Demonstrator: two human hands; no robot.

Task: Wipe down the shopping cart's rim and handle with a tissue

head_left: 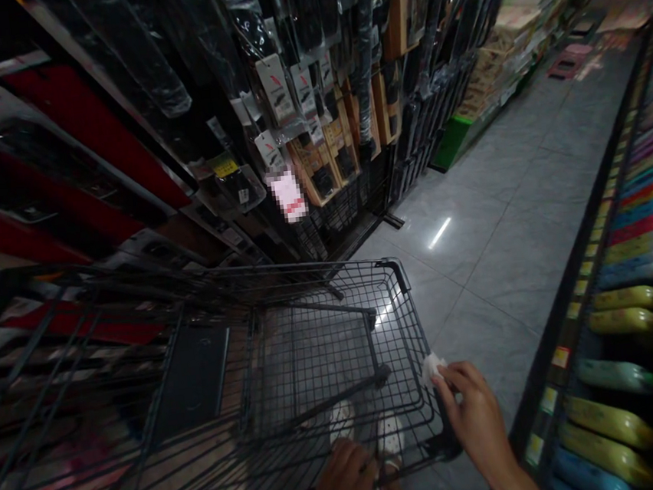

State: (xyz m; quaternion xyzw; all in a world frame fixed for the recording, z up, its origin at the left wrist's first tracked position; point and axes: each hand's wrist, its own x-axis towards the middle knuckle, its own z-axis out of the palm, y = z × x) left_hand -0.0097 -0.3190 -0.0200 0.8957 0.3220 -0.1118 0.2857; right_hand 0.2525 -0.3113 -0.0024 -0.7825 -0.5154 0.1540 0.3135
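Observation:
A dark wire shopping cart (325,345) stands in front of me, its basket showing the floor through the mesh. My right hand (472,408) pinches a crumpled white tissue (432,368) against the rim at the cart's right end. Lower in the view, my left hand (346,478) is by the near side of the cart, its fingers bent; what they hold, if anything, is hidden. White shoes (389,433) show through the mesh just above it.
Packaged goods on a rack (318,161) rise beyond the cart. Along the right runs a shelf of colourful packages (628,320). The grey tiled floor (499,236) lies between them, with a pink stool (568,60) farther off. A black panel (192,373) is at the cart's left.

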